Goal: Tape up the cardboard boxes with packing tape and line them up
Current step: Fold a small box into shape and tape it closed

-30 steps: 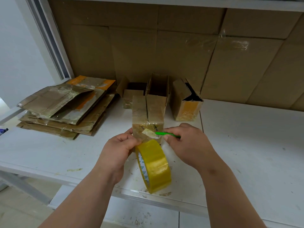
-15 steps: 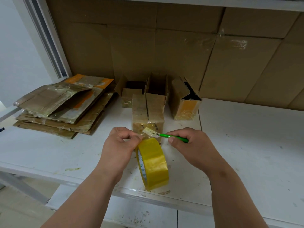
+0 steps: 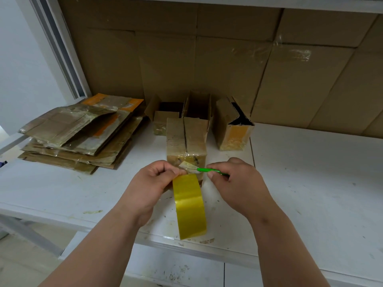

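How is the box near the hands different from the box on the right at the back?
The near box has its top flaps folded shut with a slit between; the back right box gapes open, dark inside. The back right box shows an orange patch on its front; the near box doesn't. Both are small brown cardboard.

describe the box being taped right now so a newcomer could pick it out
On the white table, find the row of three open boxes against the cardboard-lined back wall. The box stands just in front of them, nearest both hands. Unlike those three, its top flaps are folded shut, meeting at a dark centre seam.
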`<move>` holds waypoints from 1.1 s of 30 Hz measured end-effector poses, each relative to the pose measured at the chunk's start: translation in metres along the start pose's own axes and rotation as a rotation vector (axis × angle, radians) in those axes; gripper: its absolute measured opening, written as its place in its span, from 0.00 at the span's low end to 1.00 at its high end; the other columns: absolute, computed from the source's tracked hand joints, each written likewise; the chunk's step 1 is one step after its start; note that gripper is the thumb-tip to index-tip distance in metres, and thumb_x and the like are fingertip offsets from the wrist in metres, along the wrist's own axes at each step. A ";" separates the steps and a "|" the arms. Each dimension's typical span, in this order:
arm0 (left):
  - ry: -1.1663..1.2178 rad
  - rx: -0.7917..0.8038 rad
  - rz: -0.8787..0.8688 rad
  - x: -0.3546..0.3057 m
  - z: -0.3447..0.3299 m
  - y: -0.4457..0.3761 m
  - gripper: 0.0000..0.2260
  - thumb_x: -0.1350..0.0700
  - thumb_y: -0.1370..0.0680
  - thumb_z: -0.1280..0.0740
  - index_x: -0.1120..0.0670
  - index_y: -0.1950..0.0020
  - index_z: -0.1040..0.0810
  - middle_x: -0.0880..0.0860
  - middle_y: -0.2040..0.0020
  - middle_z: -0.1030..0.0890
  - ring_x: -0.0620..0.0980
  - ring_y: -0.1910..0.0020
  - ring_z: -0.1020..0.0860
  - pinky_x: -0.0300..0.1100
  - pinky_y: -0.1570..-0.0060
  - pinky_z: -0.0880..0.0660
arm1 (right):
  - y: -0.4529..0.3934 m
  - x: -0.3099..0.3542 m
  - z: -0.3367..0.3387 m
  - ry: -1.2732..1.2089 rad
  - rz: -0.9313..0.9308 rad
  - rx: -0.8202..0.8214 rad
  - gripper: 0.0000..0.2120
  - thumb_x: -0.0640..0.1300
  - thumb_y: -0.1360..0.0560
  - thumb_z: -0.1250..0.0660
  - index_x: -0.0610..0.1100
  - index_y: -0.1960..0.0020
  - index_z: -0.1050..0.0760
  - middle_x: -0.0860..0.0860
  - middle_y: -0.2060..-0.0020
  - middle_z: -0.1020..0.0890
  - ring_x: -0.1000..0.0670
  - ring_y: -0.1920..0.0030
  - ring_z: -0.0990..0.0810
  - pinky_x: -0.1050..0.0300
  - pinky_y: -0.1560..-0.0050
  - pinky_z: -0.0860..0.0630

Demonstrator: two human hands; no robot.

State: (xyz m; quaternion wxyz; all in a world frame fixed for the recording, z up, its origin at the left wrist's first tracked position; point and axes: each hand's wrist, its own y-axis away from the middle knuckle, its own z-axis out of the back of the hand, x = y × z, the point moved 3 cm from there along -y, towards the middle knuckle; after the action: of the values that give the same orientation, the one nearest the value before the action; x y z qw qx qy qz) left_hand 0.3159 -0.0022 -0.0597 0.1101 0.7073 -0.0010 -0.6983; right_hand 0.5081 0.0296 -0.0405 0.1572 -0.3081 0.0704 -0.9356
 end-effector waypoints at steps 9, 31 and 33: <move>-0.026 0.037 0.033 -0.002 -0.003 -0.001 0.06 0.58 0.21 0.32 0.59 0.55 0.18 0.55 0.54 0.14 0.50 0.58 0.19 0.45 0.54 0.23 | -0.005 0.000 0.000 0.227 -0.034 0.035 0.15 0.52 0.19 0.40 0.57 0.37 0.21 0.51 0.54 0.25 0.50 0.55 0.24 0.58 0.56 0.27; -0.155 -0.071 -0.002 -0.002 -0.006 -0.002 0.08 0.54 0.21 0.31 0.53 0.60 0.17 0.53 0.57 0.15 0.49 0.59 0.20 0.43 0.56 0.24 | 0.010 -0.033 -0.017 0.126 -0.300 0.012 0.08 0.56 0.22 0.36 0.57 0.45 0.23 0.58 0.45 0.27 0.53 0.41 0.28 0.52 0.41 0.41; -0.146 -0.069 -0.002 -0.002 -0.006 -0.001 0.08 0.55 0.21 0.31 0.53 0.59 0.17 0.53 0.57 0.15 0.48 0.60 0.20 0.42 0.57 0.25 | 0.010 -0.029 -0.019 0.056 -0.276 0.011 0.04 0.54 0.22 0.36 0.58 0.51 0.23 0.59 0.51 0.25 0.56 0.47 0.25 0.54 0.42 0.41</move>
State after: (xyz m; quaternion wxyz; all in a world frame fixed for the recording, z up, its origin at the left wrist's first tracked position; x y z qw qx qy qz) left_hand 0.3216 0.0003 -0.0580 0.1332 0.6503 0.0158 -0.7477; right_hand 0.5210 0.0308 -0.0737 0.0266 -0.2877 0.0265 -0.9570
